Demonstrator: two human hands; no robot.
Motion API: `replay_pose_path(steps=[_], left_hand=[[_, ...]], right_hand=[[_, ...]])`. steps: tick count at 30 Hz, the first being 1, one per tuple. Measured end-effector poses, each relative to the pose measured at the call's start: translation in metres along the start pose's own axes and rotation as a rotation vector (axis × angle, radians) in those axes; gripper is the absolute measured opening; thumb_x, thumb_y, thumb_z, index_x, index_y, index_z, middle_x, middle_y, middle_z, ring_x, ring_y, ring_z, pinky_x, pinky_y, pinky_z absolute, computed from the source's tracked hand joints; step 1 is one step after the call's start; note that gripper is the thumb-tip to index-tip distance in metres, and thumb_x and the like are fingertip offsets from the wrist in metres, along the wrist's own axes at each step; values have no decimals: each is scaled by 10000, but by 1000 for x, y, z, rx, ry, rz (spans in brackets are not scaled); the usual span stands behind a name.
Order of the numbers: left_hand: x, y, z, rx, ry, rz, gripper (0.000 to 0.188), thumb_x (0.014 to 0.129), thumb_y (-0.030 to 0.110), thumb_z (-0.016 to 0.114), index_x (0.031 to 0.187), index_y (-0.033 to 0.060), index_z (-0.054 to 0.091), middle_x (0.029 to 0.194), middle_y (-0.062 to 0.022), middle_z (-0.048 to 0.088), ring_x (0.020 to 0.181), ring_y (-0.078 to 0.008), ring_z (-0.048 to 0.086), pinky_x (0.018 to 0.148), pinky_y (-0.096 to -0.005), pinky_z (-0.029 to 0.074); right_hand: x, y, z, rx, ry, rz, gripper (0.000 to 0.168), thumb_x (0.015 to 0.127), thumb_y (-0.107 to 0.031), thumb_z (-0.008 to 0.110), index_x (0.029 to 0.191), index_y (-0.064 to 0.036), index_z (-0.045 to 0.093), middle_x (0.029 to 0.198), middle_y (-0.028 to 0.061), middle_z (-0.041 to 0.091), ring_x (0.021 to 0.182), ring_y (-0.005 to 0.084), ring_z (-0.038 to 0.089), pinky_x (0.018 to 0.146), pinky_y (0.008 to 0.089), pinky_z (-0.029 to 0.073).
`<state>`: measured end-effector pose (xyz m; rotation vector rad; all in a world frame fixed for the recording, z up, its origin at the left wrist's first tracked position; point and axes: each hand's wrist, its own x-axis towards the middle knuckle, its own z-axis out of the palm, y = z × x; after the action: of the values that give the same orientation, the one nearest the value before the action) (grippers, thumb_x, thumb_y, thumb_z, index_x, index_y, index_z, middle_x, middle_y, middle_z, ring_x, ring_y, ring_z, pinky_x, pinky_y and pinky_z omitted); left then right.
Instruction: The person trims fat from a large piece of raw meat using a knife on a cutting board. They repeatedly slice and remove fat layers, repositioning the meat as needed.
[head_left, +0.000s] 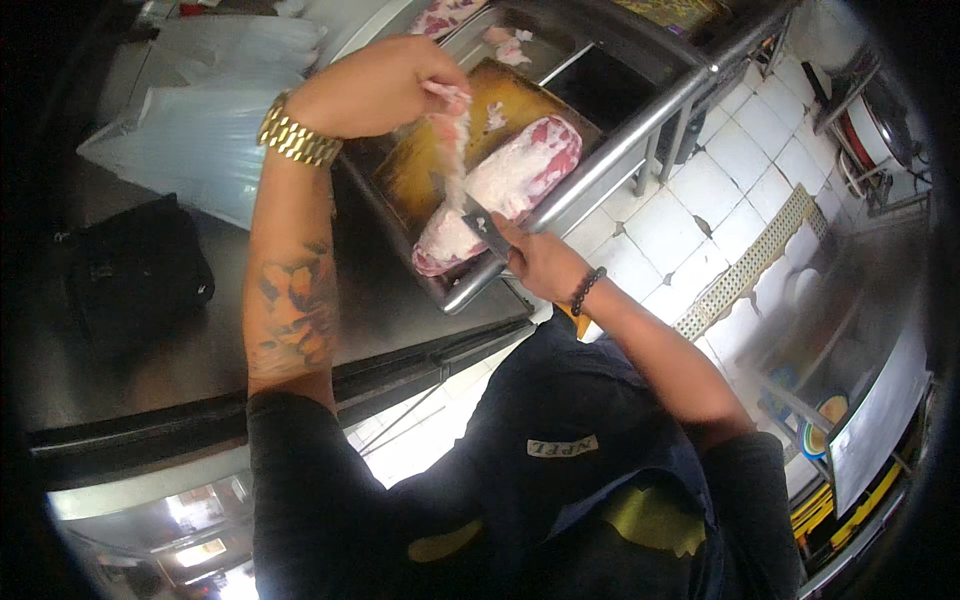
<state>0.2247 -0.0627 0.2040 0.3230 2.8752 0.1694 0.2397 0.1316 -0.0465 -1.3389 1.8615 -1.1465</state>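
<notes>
A long piece of raw meat (517, 169) with a thick white fat layer lies diagonally on a yellowed, worn cutting board (409, 169). My left hand (394, 86), raised above the board, pinches a strip of pale fat (452, 150) that hangs down to the meat. My right hand (547, 259) grips a knife (486, 229) near the meat's closer end. Its blade meets the meat where the strip joins it, and bits of fat cling to the metal. The handle is mostly hidden by my fingers. A small fat scrap (495, 116) rests on the board.
A stainless steel rail (622, 127) edges the work station on the right. Fat trimmings (510, 46) lie in a metal pan behind the board. Clear plastic bags (195, 142) and a black bag (139, 274) sit on the steel counter (405, 322) at left. White floor tiles (667, 217) are chipped.
</notes>
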Motion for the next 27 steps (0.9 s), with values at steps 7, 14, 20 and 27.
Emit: replay_pose_path(steps=[7,14,20,27], left_hand=[[-26,8,-11,-199,85,-226,144,838,71,631,942,-21,669,760,-83,645,695,-164,584,677,-307,475],[-93,15,-6,-348,271,-473,139,864,67,613,959,-18,671,794,-38,625,685,-122,536,655,-255,435],[-137,39,13,-381,418,-695,136,863,39,611,968,-24,668,830,-65,639,741,-133,570,677,-254,441],[-141,67,19,-396,454,-541,144,837,-46,611,966,-23,670,842,-76,644,771,-163,607,700,-266,457]], right_hand=[[-34,8,8,-15,-26,-23,712,817,-77,551,1473,-124,277,712,256,619,651,411,623,634,479,503],[-48,-9,-11,-158,-194,-7,729,841,-119,558,1481,-87,209,786,259,644,729,419,638,694,501,509],[-68,-6,-33,-135,-204,66,649,847,-90,524,1459,-105,309,829,299,629,742,418,639,700,492,516],[83,0,-15,-86,136,40,448,835,-95,488,1276,-16,479,920,293,638,892,443,624,804,516,492]])
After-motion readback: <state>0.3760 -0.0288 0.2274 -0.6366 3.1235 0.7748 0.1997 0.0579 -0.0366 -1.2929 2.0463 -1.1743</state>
